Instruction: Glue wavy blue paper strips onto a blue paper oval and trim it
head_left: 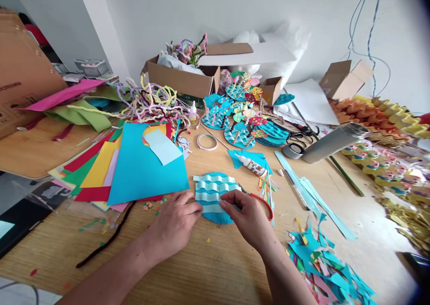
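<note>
A round blue paper disc lies on the table, crossed by several pale blue paper strips that stand up in waves. The lowest paper strip looks nearly flat and runs between my hands. My left hand is closed, its fingertips at that strip's left end. With thumb and index finger together, my right hand pinches at the strip's right part; its very end is hidden behind the fingers. Red-handled scissors lie partly behind my right hand. A white glue bottle lies on its side beyond the disc.
Coloured paper sheets are stacked at left. Blue paper scraps pile up at front right. A metal flask lies at right, near light blue strips. Finished fish decorations and a cardboard box stand behind.
</note>
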The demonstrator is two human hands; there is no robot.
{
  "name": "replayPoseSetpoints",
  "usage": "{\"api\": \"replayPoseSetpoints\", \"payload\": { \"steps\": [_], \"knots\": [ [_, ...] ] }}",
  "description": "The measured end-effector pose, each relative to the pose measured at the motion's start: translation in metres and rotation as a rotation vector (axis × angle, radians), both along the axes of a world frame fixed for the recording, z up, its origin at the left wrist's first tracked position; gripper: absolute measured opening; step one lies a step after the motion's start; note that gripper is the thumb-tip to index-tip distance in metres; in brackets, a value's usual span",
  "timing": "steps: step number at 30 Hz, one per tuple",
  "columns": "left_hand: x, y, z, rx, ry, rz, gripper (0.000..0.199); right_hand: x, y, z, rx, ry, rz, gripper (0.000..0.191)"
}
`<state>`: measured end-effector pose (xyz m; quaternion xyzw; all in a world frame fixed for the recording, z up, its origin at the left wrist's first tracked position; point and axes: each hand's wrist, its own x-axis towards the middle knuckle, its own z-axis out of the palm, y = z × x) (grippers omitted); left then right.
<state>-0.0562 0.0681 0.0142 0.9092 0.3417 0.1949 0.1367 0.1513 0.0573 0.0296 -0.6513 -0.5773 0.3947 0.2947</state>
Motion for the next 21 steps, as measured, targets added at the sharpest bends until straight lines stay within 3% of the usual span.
{"api": "replayPoseSetpoints", "payload": {
  "steps": [5,10,15,21],
  "knots": [
    [-0.004,0.005,-0.001,-0.05,-0.152,-0.011,0.036,0.004,0.001,-0.006,0.022,0.015,0.007,0.021],
    [-0.002,0.011,0.001,-0.119,-0.312,0.111,0.036,0.005,0.001,-0.006,0.019,-0.003,0.003,0.021],
    [0.006,0.012,0.013,-0.243,-0.197,0.17,0.021,0.004,0.0,-0.002,-0.008,-0.005,0.046,0.024],
    [0.02,0.016,0.024,-0.365,-0.101,0.221,0.017,0.004,-0.001,-0.001,-0.04,0.088,0.08,0.025]
  ]
}}
